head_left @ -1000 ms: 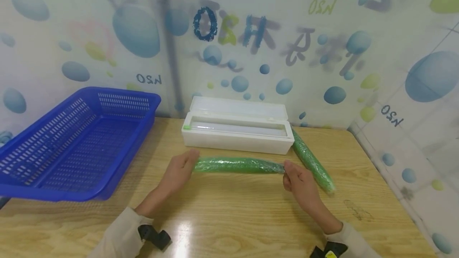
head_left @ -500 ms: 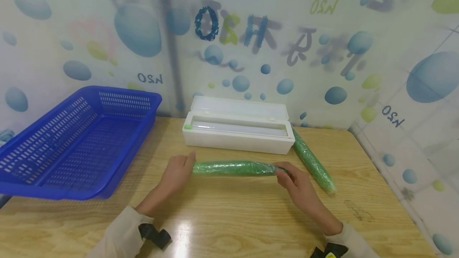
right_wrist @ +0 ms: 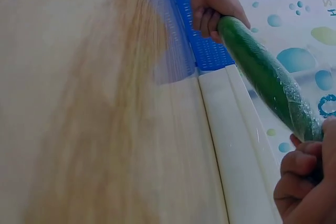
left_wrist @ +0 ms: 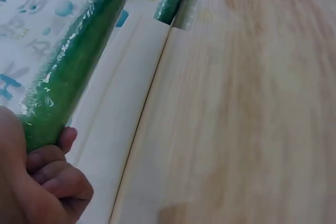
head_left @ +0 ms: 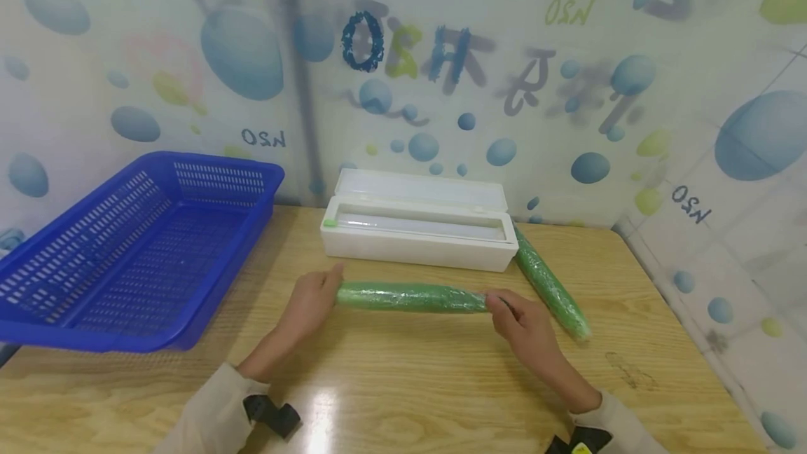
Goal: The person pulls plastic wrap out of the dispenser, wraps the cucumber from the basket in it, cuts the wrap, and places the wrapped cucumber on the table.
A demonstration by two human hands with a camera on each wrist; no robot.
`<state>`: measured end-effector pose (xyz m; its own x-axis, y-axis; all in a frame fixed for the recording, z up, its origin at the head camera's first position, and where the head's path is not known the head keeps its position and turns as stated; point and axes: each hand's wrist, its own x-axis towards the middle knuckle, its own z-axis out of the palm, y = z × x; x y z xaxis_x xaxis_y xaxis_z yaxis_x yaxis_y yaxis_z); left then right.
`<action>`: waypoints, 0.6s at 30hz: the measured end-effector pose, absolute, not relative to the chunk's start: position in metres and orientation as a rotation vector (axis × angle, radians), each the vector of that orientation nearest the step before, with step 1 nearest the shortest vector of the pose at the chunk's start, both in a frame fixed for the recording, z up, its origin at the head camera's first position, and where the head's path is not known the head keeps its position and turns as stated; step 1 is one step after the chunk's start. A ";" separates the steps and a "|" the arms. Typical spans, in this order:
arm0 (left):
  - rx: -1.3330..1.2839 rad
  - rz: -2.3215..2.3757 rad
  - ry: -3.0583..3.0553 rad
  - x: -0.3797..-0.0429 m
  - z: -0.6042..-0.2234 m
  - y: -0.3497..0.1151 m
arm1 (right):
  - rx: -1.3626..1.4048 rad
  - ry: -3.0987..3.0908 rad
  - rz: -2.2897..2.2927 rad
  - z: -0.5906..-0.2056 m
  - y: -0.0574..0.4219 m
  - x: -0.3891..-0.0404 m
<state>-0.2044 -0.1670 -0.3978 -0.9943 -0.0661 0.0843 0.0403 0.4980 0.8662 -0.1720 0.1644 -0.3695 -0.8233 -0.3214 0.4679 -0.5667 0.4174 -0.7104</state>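
Observation:
A cucumber [head_left: 410,298] in clear plastic film stretches level between my two hands, above the table in front of the white box. My left hand [head_left: 310,302] grips its left end, the fingers curled under it in the left wrist view. At the other end my right hand [head_left: 525,324] pinches the gathered film and the cucumber's tip, thumb on top. Shiny creases in the film [right_wrist: 296,100] show close to the right hand. A second wrapped cucumber [head_left: 551,286] lies slantwise on the table, right of the box.
The white cling film box [head_left: 419,249] stands at the back with its lid [head_left: 422,191] raised and a film roll [head_left: 419,227] inside. On the left sits a blue perforated basket [head_left: 214,286]. A patterned wall [head_left: 536,40] rises behind the wooden table [head_left: 403,377].
The right hand has shifted left and slightly down, its thumb now turned over the cucumber's end. The left hand has barely moved. The held cucumber has lowered a little.

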 end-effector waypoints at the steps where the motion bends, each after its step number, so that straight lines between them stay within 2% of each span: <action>1: 0.007 -1.510 -2.597 -0.203 -0.397 -0.166 | 0.740 -2.438 1.380 -0.369 0.163 -0.171; 7: -0.141 -1.445 -2.415 -0.200 -0.397 -0.164 | 0.516 -2.622 1.527 -0.363 0.160 -0.167; 12: -0.286 -1.314 -2.350 -0.199 -0.396 -0.164 | 0.544 -2.661 1.603 -0.378 0.166 -0.176; 18: -0.075 -1.315 -2.535 -0.201 -0.395 -0.166 | 0.682 -2.622 1.444 -0.395 0.170 -0.184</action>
